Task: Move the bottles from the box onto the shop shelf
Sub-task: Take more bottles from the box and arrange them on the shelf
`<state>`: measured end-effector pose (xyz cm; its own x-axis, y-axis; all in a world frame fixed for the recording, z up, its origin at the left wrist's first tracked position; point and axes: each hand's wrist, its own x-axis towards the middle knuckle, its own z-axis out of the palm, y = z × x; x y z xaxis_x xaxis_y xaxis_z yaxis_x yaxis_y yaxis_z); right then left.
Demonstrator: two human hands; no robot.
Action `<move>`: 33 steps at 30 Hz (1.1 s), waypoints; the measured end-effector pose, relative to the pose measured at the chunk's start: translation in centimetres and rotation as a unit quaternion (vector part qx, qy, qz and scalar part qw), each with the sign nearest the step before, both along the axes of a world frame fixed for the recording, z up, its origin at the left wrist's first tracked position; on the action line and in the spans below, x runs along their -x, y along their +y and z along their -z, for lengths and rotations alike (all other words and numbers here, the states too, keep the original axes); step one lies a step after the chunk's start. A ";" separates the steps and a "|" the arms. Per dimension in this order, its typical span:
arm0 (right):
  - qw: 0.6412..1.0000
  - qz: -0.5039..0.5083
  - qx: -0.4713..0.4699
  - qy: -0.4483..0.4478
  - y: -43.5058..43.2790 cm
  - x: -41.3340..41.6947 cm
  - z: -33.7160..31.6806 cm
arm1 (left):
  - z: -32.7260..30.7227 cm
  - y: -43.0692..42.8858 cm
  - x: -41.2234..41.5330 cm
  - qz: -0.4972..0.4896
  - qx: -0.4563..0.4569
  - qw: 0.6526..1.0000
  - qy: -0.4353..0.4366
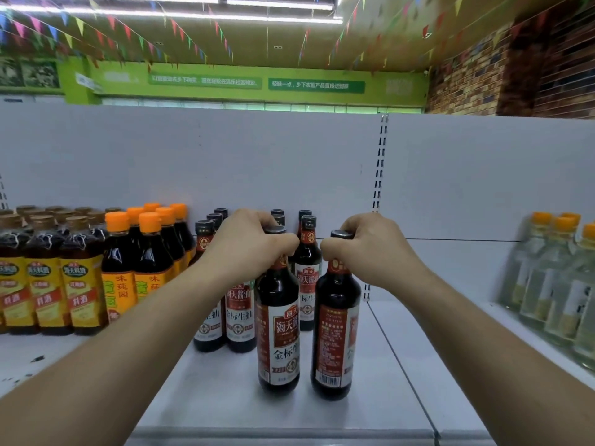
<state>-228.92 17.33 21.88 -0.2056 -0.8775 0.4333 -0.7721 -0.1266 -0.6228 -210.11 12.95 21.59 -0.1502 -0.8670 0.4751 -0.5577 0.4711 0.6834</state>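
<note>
- Two bare forearms reach forward from the near edge of the shelf, the left forearm [96, 365] from the lower left and the right forearm [499, 349] from the lower right.
- The left hand [248, 243] is curled tightly round the neck of a dark sauce bottle [278, 333], just under its black cap.
- The right hand [370, 246] grips the neck of a second dark bottle [335, 333] in the same way.
- Both bottles are upright on the white shelf [322, 413], side by side and just apart, about midway between its front edge and its back. Whether their bases rest fully on the shelf cannot be told.
- The left bottle shows its red and white front label. The right one is turned so its barcode faces forward.
- Just behind them, toward the back of the shelf, more matching bottles [240, 313] stand in rows.
- Toward the left end are orange-capped bottles [119, 265], then brown-capped bottles with yellow labels [45, 284].
- Near the right end, well apart, stand clear bottles with orange caps [553, 284].
- A plain white back panel [257, 156] rises behind everything.
- Coloured bunting [128, 30] hangs from the ceiling.
</note>
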 end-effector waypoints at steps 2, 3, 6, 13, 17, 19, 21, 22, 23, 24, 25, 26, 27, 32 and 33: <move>1.000 -0.003 -0.004 -0.006 -0.5 -0.1 0.3 | 0.3 -0.6 0.0 -0.006 0.000 1.000 -0.007; 1.000 -0.004 -0.005 -0.009 -0.7 -0.1 0.5 | 0.4 -0.9 -0.1 -0.008 -0.002 1.000 -0.009; 1.000 -0.007 -0.014 -0.011 -1.3 -0.2 0.9 | 0.8 -1.4 0.1 -0.008 -0.006 1.000 -0.013; 1.000 0.000 -0.014 -0.003 -2.2 -0.3 1.5 | 1.5 -2.7 0.4 0.021 -0.024 0.999 -0.009; 1.000 -0.005 -0.012 -0.002 -2.3 -0.1 1.9 | 1.4 -3.0 0.5 0.038 -0.032 0.999 -0.019; 1.000 -0.020 -0.016 -0.005 -2.2 0.0 2.1 | 1.4 -3.1 0.5 0.050 -0.037 0.998 -0.027; 0.999 -0.043 -0.024 -0.015 -2.2 0.4 2.3 | 1.4 -3.1 0.4 0.060 -0.044 0.997 -0.031; 0.998 -0.057 -0.030 -0.023 -2.1 0.7 2.4 | 1.4 -3.0 0.3 0.064 -0.047 0.996 -0.031; 0.997 -0.069 -0.037 -0.029 -2.0 1.0 2.5 | 1.4 -2.9 0.3 0.065 -0.047 0.996 -0.029; 0.995 -0.077 -0.047 -0.030 -1.8 1.4 2.6 | 1.6 -2.8 0.2 0.063 -0.046 0.997 -0.028; 0.994 -0.082 -0.061 -0.031 -1.6 1.9 2.9 | 1.8 -2.5 0.2 0.057 -0.041 0.997 -0.023; 0.993 -0.085 -0.074 -0.036 -1.3 2.3 3.4 | 2.3 -2.2 0.1 0.044 -0.032 0.998 -0.016; 0.991 -0.086 -0.088 -0.049 -1.1 2.7 4.1 | 3.0 -1.8 0.0 0.024 -0.021 0.999 -0.005; 0.970 -0.142 -0.164 -0.108 -0.5 4.5 10.0 | 8.7 0.9 -0.2 -0.056 0.001 0.998 0.032; 0.962 -0.164 -0.181 -0.123 -0.5 4.6 11.1 | 9.7 1.2 -0.3 -0.061 -0.007 0.997 0.044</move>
<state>-233.51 16.86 10.74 0.0512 -0.9968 0.0614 -0.5516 -0.0794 -0.8303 -209.83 14.19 11.84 -0.0018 -0.8833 0.4687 -0.5473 0.3932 0.7388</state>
